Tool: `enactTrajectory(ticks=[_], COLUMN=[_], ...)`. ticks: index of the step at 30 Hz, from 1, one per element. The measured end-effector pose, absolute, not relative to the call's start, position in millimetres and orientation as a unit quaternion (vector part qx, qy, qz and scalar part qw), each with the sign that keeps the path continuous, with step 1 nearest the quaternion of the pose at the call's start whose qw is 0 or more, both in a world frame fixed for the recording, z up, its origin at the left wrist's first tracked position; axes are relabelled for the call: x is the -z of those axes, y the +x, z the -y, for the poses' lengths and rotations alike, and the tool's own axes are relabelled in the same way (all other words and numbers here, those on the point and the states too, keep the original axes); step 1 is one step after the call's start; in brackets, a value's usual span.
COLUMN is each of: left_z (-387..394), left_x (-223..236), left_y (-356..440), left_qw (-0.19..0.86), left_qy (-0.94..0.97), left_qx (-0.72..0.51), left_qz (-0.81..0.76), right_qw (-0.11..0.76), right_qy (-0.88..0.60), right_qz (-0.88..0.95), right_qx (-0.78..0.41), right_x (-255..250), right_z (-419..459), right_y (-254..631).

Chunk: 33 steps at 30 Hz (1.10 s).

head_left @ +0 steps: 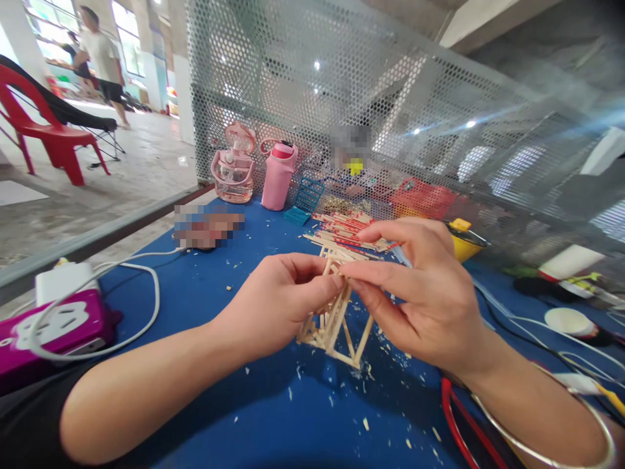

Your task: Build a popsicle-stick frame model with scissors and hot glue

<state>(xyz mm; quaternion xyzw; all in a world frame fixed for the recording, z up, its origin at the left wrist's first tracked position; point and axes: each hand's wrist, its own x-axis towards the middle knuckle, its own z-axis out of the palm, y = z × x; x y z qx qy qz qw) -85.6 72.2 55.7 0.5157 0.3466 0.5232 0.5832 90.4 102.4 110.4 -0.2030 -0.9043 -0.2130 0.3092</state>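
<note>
My left hand (283, 293) pinches the top of a small wooden stick model (336, 322) in the middle of the view. My right hand (422, 286) grips the same top with thumb and finger. I can't tell if a loose bit is between them. The model is over the blue worktop (215, 404). Behind it lies a pile of red-tipped sticks (344, 227). A pink bottle (279, 179) stands upright, up and to the left of the pile.

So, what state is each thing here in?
Left hand, closed on the stick frame
Right hand, pinching the stick frame's top
Sticks, loosely heaped
Clear bottle, upright, lid raised
Pink bottle, upright
Blue stand, unfolded
White cable, looped
Red chair, upright
</note>
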Motion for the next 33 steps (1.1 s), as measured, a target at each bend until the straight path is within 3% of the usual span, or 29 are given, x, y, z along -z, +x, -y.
enactTrajectory(ticks=[15, 33], left_z=[-76.0, -71.5], left_x=[-58.7, -56.2], left_y=[-92.4, -85.5], left_qw=[0.664, 0.603], left_qy=[0.453, 0.515], left_qx=[-0.535, -0.527], left_qz=[-0.261, -0.305], right_qw=[0.325, 0.308], right_qy=[-0.173, -0.227], right_qz=[0.909, 0.902], right_qx=[0.194, 0.200], right_x=[-113.1, -118.6], right_z=[-109.4, -97.2], right_y=[87.9, 81.0])
